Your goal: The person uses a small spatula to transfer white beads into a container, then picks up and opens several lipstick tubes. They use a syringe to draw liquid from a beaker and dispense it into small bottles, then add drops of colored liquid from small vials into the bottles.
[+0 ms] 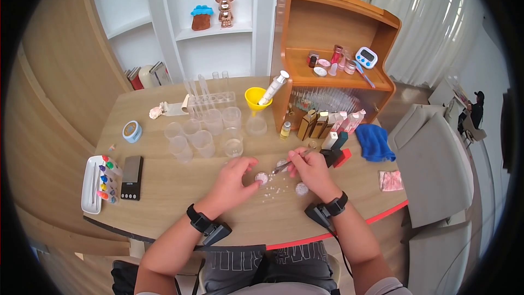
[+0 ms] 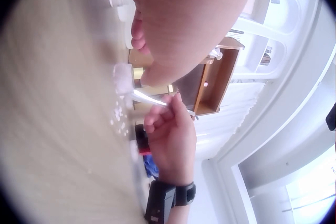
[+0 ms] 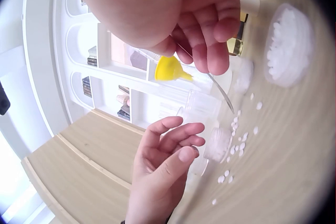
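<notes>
My right hand (image 1: 310, 170) pinches a slim metal tool (image 3: 223, 94) between thumb and fingers. The tool's tip slants down toward loose white pellets (image 3: 242, 145) on the table. My left hand (image 1: 234, 179), its fingers loosely bent and holding nothing, is beside a small clear round tub (image 1: 262, 177) of white pellets. In the right wrist view, that hand's thumb and fingertips hover near the tub's side. Another pellet tub (image 3: 290, 45) stands close to my right wrist. A third tub (image 1: 281, 165) lies behind the tool, partly hidden by it.
Clear plastic cups (image 1: 203, 142) and a test tube rack (image 1: 218, 100) stand behind my left hand. Beyond the tubs are a yellow funnel (image 1: 254, 98), small boxes (image 1: 314, 125) and a wooden cabinet (image 1: 338, 33). A scale (image 1: 131, 177) sits left; a blue cloth (image 1: 375, 143), right.
</notes>
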### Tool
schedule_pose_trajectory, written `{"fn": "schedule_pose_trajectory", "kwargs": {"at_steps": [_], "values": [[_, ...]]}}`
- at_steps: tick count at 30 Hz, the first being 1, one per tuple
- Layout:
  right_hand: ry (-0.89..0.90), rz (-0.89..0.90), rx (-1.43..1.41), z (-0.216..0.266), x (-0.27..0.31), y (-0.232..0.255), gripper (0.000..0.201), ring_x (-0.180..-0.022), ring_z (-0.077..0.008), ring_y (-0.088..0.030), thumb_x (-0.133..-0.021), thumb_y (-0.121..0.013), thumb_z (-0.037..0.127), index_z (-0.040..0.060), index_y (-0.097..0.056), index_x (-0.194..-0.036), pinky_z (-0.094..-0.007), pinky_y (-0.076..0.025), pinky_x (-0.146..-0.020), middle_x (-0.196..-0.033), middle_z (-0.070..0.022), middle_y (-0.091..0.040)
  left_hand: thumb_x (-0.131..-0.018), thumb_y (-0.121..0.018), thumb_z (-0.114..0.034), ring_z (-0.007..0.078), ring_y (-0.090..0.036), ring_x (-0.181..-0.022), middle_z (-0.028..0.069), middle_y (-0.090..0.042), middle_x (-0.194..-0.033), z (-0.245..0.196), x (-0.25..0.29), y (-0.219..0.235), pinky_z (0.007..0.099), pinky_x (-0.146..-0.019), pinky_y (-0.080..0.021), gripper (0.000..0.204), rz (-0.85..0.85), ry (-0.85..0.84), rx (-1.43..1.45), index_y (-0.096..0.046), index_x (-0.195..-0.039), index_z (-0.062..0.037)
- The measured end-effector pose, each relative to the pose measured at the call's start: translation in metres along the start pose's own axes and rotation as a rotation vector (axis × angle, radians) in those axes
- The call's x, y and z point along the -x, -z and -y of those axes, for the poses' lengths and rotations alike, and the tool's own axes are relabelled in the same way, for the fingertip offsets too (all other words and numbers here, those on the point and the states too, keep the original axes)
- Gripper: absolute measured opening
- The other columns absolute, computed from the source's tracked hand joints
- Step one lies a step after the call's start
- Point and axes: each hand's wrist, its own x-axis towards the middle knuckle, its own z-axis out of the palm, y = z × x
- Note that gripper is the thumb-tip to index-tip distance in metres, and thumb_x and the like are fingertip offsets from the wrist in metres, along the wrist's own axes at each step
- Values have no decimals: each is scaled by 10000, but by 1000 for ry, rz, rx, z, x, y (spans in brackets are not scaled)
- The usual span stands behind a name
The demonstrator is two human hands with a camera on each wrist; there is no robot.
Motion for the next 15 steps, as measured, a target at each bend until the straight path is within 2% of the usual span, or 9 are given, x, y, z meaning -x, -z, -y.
{"fn": "schedule_pose_trajectory", "kwargs": {"at_steps": [3, 6, 9, 15], "values": [[18, 6, -22, -4, -2, -1, 268, -633, -107, -637, -1049, -555, 203, -20, -638, -926, -233, -486, -593, -754, -47, -666, -793, -828, -158, 267, -627, -1011, 112, -646, -1142, 6, 0, -3, 379, -878, -521, 493, 19, -82, -65, -586, -1209, -48], [2, 16, -65, -4, -2, 0, 258, -632, -111, -642, -1049, -554, 203, -17, -636, -943, -233, -487, -590, -759, -54, -670, -811, -810, -140, 283, -624, -1098, 107, -646, -1185, 6, 0, -4, 383, -926, -511, 493, 41, -112, -35, -580, -1238, -52], [-6, 32, -80, -5, -2, 1, 252, -634, -111, -647, -1051, -551, 206, -13, -635, -956, -231, -483, -583, -769, -60, -675, -829, -779, -101, 348, -595, -1146, 153, -627, -1228, 5, 0, -2, 415, -959, -500, 498, 125, -75, 29, -553, -1271, -58], [-20, 59, -67, -6, -1, -1, 253, -638, -112, -657, -1051, -551, 215, -11, -633, -970, -234, -490, -578, -797, -66, -692, -824, -773, -77, 335, -597, -1141, 141, -630, -1189, 3, 0, -2, 406, -953, -499, 499, 159, -39, 47, -551, -1269, -61]]}}
